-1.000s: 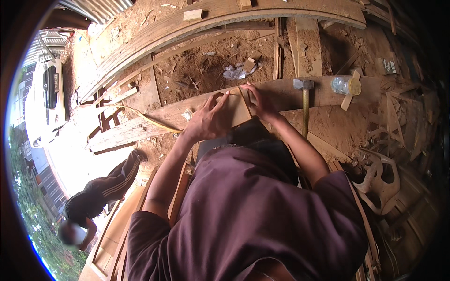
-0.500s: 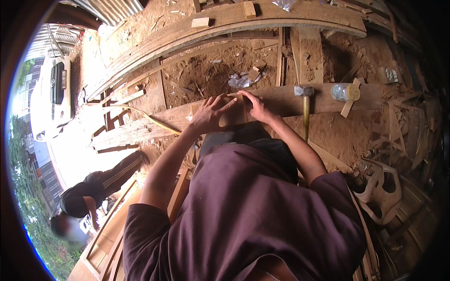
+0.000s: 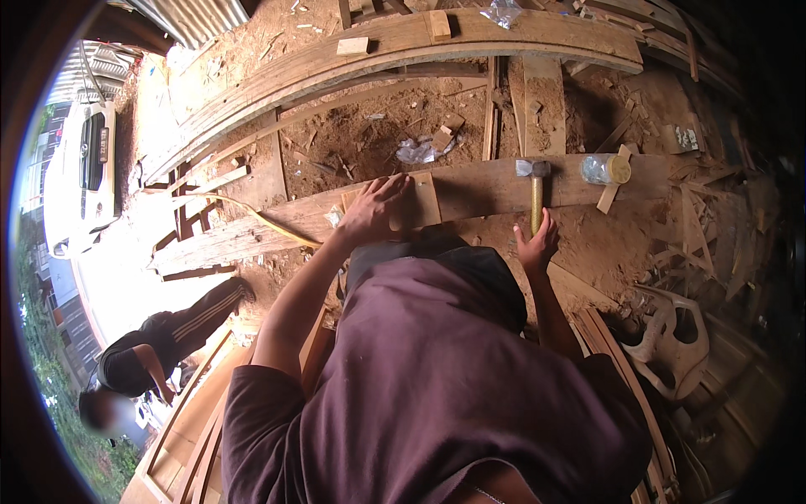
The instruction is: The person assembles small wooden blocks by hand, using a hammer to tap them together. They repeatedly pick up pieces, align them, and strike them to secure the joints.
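My left hand [image 3: 375, 208] lies flat, fingers stretched, on a small flat wooden board [image 3: 426, 200]. That board rests on a long, thick plank [image 3: 483, 186] running across in front of me. My right hand [image 3: 538, 242] is at the lower end of a hammer's yellowish handle [image 3: 536, 200], thumb and fingers apart on either side of it; whether the palm touches the handle is hard to see. The metal hammer head [image 3: 534, 169] lies on the plank. Right of it, a clear jar with a yellow lid [image 3: 620, 170] lies on its side by a thin wood strip [image 3: 608, 198].
A second long plank [image 3: 504, 35] lies farther off, with two small wood blocks [image 3: 353, 46] on it. A yellow hose or cable [image 3: 277, 225] curves at left. A pale plastic chair [image 3: 672, 344] is at right. Another person [image 3: 159, 344] bends over at far left, near a white vehicle [image 3: 92, 160].
My right hand has left the small board and moved right to the hammer's handle. My left hand stays on the board.
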Tool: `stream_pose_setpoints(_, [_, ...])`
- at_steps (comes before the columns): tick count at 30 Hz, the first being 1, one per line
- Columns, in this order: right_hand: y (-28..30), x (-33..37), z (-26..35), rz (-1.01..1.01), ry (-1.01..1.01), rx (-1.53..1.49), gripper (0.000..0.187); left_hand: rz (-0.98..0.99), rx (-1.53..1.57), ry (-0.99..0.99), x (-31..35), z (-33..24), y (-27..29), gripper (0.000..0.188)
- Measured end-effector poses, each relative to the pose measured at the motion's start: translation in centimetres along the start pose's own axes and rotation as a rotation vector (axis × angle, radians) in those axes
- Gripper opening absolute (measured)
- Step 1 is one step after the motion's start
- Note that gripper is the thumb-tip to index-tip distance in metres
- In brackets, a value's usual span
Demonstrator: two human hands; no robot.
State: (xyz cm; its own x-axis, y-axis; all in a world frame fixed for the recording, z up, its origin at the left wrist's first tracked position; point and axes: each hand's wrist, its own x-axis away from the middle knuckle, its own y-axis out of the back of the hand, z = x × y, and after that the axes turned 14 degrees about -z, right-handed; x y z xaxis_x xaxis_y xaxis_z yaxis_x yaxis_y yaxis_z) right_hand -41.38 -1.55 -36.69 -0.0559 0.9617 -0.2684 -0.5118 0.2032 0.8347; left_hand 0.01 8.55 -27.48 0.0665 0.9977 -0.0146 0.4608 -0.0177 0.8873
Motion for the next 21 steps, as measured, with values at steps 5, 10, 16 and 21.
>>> stream_pose_setpoints(5, [-1.6, 1.4, -1.8, 0.02, -0.17, -0.002, 0.069, 0.059, -0.009, 0.029, 0.0, 0.0, 0.5, 0.124])
stream_pose_setpoints(10, [0.0, -0.2, -0.9, 0.147, -0.283, -0.005, 0.037, 0.032, -0.087, 0.054, 0.6, 0.0, 1.1, 0.123])
stream_pose_setpoints(16, [6.2, -0.9, 4.3, 0.423, -0.42, -0.409, 0.02, 0.106, -0.089, 0.167, 1.3, 0.2, 1.6, 0.127])
stream_pose_setpoints(21, [8.3, -1.6, 8.6, 0.502, -0.082, -0.364, 0.025, 0.092, -0.152, 0.131, 1.3, -0.2, 1.2, 0.127])
